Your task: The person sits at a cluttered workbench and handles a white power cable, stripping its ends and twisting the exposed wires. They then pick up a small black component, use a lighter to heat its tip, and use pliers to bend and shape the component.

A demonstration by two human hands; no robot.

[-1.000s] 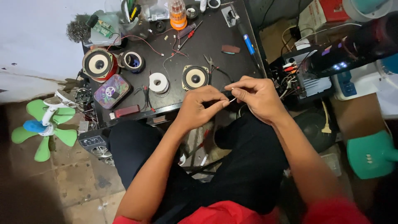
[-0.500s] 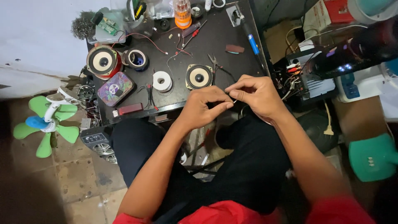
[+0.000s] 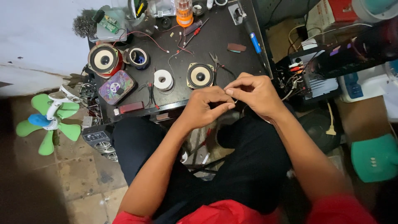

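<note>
Between the hands, the left hand (image 3: 203,108) and right hand (image 3: 253,93) both pinch a thin wire (image 3: 235,101); its working looks unfinished, small speaker (image 3: 200,75) waiting just beyond.

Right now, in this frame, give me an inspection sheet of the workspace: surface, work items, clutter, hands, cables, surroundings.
Surface: dark worktable, crowded, in front of the seated person.
Work items: thin wire end pinched between both hands; too small to tell more.
Clutter: small speaker, larger speaker, white tape roll, dark tape roll, patterned tin, pliers, orange bottle.
Hands: left hand and right hand meet just past the table edge, fingertips touching.
Cables: red and white leads loose on the table.
Surroundings: green fan on a tiled floor; open electronics unit at right.
</note>
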